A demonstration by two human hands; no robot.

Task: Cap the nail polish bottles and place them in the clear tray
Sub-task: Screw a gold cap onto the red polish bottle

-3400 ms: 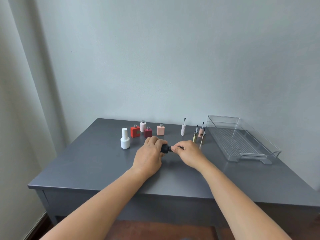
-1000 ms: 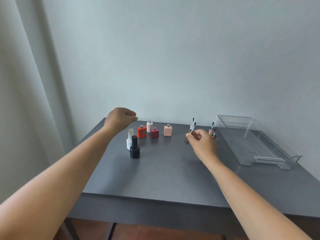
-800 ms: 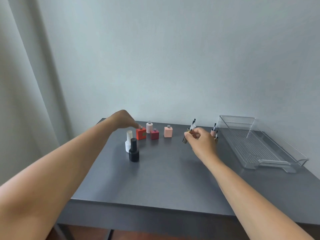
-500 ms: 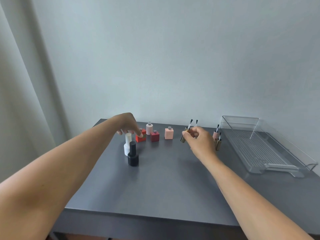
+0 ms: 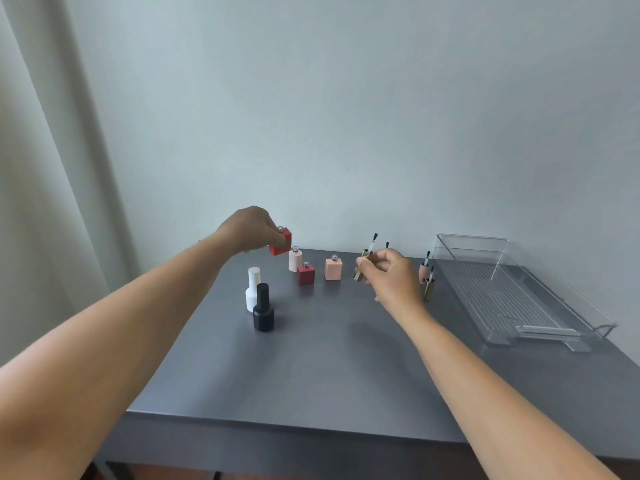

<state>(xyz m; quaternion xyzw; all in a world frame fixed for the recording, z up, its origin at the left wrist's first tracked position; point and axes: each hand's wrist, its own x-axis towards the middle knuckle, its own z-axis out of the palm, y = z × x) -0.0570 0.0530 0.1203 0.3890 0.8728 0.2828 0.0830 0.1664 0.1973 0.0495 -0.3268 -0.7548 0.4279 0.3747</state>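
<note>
My left hand (image 5: 247,229) grips an uncapped red square bottle (image 5: 281,243) and holds it above the table. In my right hand (image 5: 393,275) is a gold brush cap (image 5: 361,270), tilted, with its brush pointing up. A capped black bottle (image 5: 264,310) and a capped white bottle (image 5: 253,289) stand side by side. Uncapped on the table are a pale pink round bottle (image 5: 295,259), a dark red square bottle (image 5: 306,274) and a peach square bottle (image 5: 333,268). The clear tray (image 5: 540,327) lies at the right with nothing in it.
Two more brush caps, a pink one (image 5: 423,270) and a gold one (image 5: 429,288), stand upright between my right hand and the tray. Another brush tip shows behind my right hand. The grey table (image 5: 329,368) backs onto a wall; a curtain hangs at the left.
My left hand reached down to the red square bottle, closed on it and lifted it off the table. My right hand took a gold brush cap and carried it slightly left.
</note>
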